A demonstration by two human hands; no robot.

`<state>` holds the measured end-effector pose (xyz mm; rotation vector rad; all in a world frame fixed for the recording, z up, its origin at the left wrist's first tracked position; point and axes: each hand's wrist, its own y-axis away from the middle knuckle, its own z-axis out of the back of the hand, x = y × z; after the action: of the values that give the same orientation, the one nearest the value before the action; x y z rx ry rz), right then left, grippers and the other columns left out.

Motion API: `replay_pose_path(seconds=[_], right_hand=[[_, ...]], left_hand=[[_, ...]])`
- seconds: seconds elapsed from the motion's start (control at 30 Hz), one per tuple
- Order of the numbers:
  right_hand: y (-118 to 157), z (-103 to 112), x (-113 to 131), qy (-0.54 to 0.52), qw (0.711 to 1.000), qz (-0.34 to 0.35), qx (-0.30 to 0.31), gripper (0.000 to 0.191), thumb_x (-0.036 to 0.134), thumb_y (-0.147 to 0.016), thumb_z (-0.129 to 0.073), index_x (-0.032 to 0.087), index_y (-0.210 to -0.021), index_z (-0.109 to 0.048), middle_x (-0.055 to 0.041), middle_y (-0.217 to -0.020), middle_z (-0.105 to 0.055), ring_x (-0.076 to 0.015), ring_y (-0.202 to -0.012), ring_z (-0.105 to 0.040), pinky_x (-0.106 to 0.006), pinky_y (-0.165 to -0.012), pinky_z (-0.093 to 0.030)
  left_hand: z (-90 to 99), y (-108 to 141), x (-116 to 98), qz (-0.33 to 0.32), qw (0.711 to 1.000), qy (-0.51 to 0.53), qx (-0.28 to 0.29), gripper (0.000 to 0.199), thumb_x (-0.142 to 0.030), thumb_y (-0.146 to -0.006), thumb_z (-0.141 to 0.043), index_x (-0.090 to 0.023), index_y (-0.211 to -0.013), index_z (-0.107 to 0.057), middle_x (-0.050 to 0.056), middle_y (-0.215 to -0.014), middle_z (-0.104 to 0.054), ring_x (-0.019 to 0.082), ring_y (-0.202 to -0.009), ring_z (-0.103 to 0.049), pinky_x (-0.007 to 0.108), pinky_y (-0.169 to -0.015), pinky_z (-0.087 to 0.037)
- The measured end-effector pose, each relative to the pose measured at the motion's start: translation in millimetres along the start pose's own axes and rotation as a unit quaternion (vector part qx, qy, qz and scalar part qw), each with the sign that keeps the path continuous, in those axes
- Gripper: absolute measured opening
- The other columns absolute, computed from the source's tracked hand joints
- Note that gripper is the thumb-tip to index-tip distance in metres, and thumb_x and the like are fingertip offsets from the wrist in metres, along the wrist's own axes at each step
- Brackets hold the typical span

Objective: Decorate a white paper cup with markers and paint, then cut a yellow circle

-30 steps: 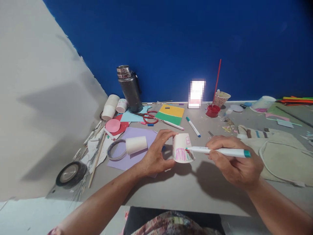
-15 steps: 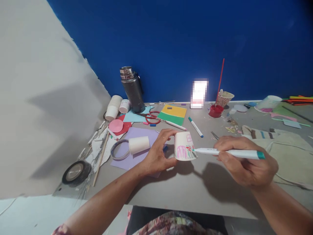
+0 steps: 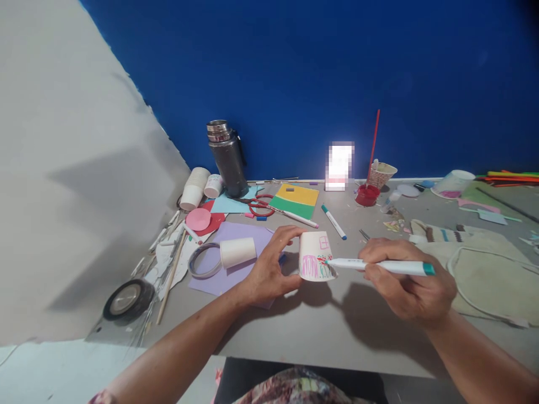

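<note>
An upside-down white paper cup (image 3: 312,249) is gripped between the thumb and fingers of my left hand (image 3: 275,266), above the table. Drawings cover its side: a pink window, a pink fence-like shape, and red and green flowers. My right hand (image 3: 410,280) is closed around a white marker pen with a green end (image 3: 391,266). The pen's tip meets the cup's side by the red flowers. Behind my left hand, another white paper cup (image 3: 238,252) lies on a purple sheet (image 3: 219,231) beside a roll of tape (image 3: 205,261).
Scissors with red handles (image 3: 261,205) and a blue-ended marker (image 3: 334,222) lie farther back. A dark thermos (image 3: 229,163) stands near the blue wall, beside stacked paper cups (image 3: 194,188). Black tape (image 3: 128,299) sits at left; a pale cloth (image 3: 497,280) lies at right.
The pen and my right hand have shifted left, moving the tip further onto the cup's flower drawing. The cup has turned slightly, showing more of the pink window. My left hand keeps its hold.
</note>
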<state>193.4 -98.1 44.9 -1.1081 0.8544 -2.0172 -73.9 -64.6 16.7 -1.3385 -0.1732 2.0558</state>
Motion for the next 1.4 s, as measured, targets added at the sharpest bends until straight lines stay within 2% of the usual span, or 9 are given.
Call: replay_pose_path(seconds=[0.2, 0.4, 0.6, 0.87, 1.0, 1.13, 1.27, 1.37, 1.4], right_hand=[[1, 1, 0, -0.007, 1.0, 0.005, 0.009, 0.021, 0.006, -0.09, -0.064, 0.023, -0.101, -0.066, -0.0002, -0.084, -0.072, -0.018, -0.071, -0.072, -0.031, -0.068, -0.059], [0, 1, 0, 0.012, 1.0, 0.002, 0.018, 0.019, 0.007, -0.091, -0.063, 0.024, -0.1, -0.066, -0.0007, -0.083, -0.073, -0.0189, -0.072, -0.074, -0.03, -0.066, -0.058], [2, 5, -2, -0.015, 0.999, -0.006, -0.038, 0.015, 0.01, -0.093, -0.063, 0.022, -0.1, -0.068, -0.0013, -0.082, -0.073, -0.019, -0.072, -0.073, -0.031, -0.068, -0.06], [-2, 4, 0, 0.002, 0.999, 0.01, -0.04, 0.015, 0.01, -0.092, -0.065, 0.024, -0.098, -0.069, -0.0006, -0.079, -0.072, -0.0201, -0.072, -0.073, -0.032, -0.066, -0.06], [-1, 2, 0, 0.016, 0.996, 0.017, -0.091, 0.025, 0.008, -0.092, -0.066, 0.025, -0.109, -0.073, -0.0015, -0.08, -0.073, -0.0219, -0.071, -0.072, -0.036, -0.065, -0.061], [2, 1, -1, 0.017, 0.994, -0.002, -0.107, 0.035, 0.009, -0.094, -0.065, 0.027, -0.123, -0.074, -0.002, -0.087, -0.078, -0.0198, -0.064, -0.07, -0.035, -0.058, -0.057], [-1, 0, -1, 0.041, 0.994, -0.038, -0.09, 0.031, 0.014, -0.098, -0.066, 0.029, -0.124, -0.073, -0.0016, -0.091, -0.08, -0.0177, -0.062, -0.07, -0.032, -0.06, -0.057], [-8, -2, -2, 0.068, 0.996, -0.049, -0.018, 0.023, 0.026, -0.098, -0.07, 0.028, -0.121, -0.071, -0.0038, -0.099, -0.08, -0.0192, -0.072, -0.074, -0.033, -0.071, -0.062], [-10, -3, -3, 0.068, 0.996, -0.049, 0.015, 0.028, 0.032, -0.096, -0.074, 0.027, -0.123, -0.07, -0.0051, -0.102, -0.079, -0.0203, -0.076, -0.075, -0.033, -0.073, -0.062]], left_hand=[[-0.4, 0, 1, -0.002, 1.0, 0.001, -0.002, 0.085, -0.004, -0.066, -0.07, -0.03, -0.144, -0.052, 0.008, -0.144, -0.059, 0.029, -0.133, -0.056, 0.043, -0.108, -0.05], [0.9, 1, -1, 0.013, 1.0, 0.014, -0.003, 0.077, -0.01, -0.069, -0.075, -0.028, -0.141, -0.055, 0.011, -0.143, -0.06, 0.032, -0.135, -0.056, 0.048, -0.111, -0.049], [-0.4, 0, 1, 0.056, 0.998, 0.03, -0.01, 0.076, -0.018, -0.071, -0.083, -0.029, -0.141, -0.056, 0.011, -0.145, -0.059, 0.032, -0.135, -0.056, 0.048, -0.11, -0.049], [-0.9, 0, -1, 0.05, 0.998, 0.036, -0.009, 0.075, -0.016, -0.071, -0.081, -0.029, -0.14, -0.056, 0.011, -0.144, -0.058, 0.032, -0.136, -0.054, 0.049, -0.109, -0.049], [-0.2, 0, 0, 0.049, 0.998, 0.033, -0.01, 0.079, -0.013, -0.069, -0.08, -0.03, -0.141, -0.054, 0.011, -0.145, -0.057, 0.033, -0.137, -0.054, 0.051, -0.11, -0.049], [-0.4, 0, 1, 0.048, 0.997, 0.053, -0.017, 0.079, -0.01, -0.07, -0.076, -0.031, -0.142, -0.053, 0.01, -0.147, -0.055, 0.032, -0.138, -0.054, 0.05, -0.11, -0.05], [-0.8, 1, 1, 0.033, 0.997, 0.069, -0.024, 0.079, -0.008, -0.072, -0.073, -0.032, -0.144, -0.05, 0.01, -0.153, -0.051, 0.031, -0.143, -0.05, 0.049, -0.114, -0.048], [-0.3, 2, -1, 0.019, 0.999, 0.048, -0.007, 0.084, -0.006, -0.07, -0.071, -0.032, -0.147, -0.047, 0.009, -0.152, -0.052, 0.031, -0.142, -0.052, 0.051, -0.117, -0.045], [0.1, 2, -1, 0.015, 0.999, 0.036, 0.001, 0.085, -0.006, -0.07, -0.072, -0.031, -0.147, -0.047, 0.009, -0.15, -0.054, 0.032, -0.139, -0.053, 0.051, -0.117, -0.045]])
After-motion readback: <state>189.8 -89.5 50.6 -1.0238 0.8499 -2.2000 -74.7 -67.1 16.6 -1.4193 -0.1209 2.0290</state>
